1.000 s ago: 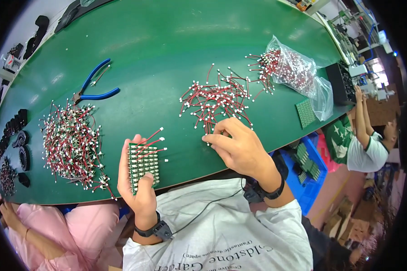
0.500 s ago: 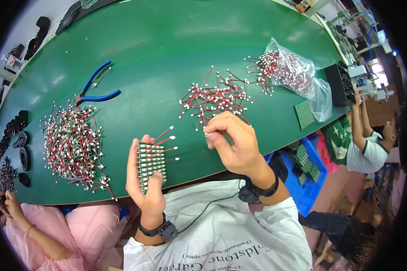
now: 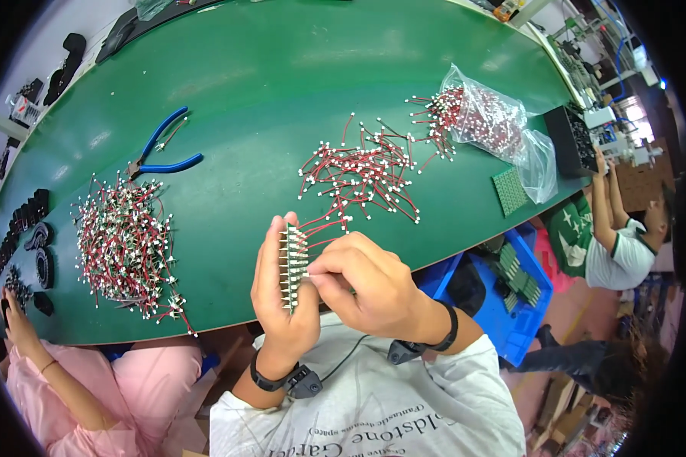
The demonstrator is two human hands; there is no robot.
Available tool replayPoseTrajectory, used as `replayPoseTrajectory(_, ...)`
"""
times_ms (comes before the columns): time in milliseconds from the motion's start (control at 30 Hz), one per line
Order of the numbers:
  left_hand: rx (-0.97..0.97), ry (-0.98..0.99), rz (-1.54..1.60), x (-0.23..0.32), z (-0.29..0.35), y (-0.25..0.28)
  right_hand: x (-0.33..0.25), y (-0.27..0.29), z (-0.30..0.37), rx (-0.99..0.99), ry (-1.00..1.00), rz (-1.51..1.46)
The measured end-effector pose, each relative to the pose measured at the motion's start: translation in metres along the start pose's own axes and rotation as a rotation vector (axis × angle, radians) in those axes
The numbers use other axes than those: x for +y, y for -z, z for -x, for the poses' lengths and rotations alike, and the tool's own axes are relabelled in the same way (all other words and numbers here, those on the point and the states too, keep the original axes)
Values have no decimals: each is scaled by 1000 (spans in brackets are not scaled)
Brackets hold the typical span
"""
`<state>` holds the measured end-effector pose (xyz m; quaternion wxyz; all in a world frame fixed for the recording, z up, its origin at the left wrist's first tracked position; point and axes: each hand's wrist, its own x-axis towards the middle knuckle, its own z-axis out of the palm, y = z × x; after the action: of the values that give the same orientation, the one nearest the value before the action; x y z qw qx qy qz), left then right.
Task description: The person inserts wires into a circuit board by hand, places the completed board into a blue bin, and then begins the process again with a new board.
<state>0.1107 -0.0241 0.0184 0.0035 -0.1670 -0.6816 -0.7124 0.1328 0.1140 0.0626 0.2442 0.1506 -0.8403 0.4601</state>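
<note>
My left hand (image 3: 276,308) grips a green circuit board panel (image 3: 293,266) by its edges, tilted so that its rows of small white sockets face right. Several red wires with white plugs (image 3: 324,228) stick out from its far end. My right hand (image 3: 377,286) has thumb and forefinger pinched at the panel's right side, on a small connector wire; most of that wire is hidden by the fingers. Beyond both hands lies a loose heap of red connector wires (image 3: 362,171).
A large pile of wired pieces (image 3: 126,244) lies left, below blue-handled pliers (image 3: 171,166). At right are a clear bag of wires (image 3: 488,122), a green panel (image 3: 509,191), a black box (image 3: 570,143) and a blue bin (image 3: 537,305). People sit left and right.
My right hand has come from the wire heap down and left to the panel. My left hand has shifted right and turned the panel more edge-on.
</note>
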Motion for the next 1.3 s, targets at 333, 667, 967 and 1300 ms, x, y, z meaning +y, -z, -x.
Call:
replayPoseTrajectory(333, -104, -62, -150, 1, 1, 1, 5, 1, 5, -56, 52, 124)
replayPoseTrajectory(667, -182, -31, -28, -1, 1, 4, 4, 2, 4, -45, 79, 115)
replayPoseTrajectory(967, -244, -57, -69, 1, -4, 6, 4, 2, 6, -46, -29, 55)
replayPoseTrajectory(1300, -242, -29, -68, 3, -2, 1, 5, -1, 13, -36, -35, 122)
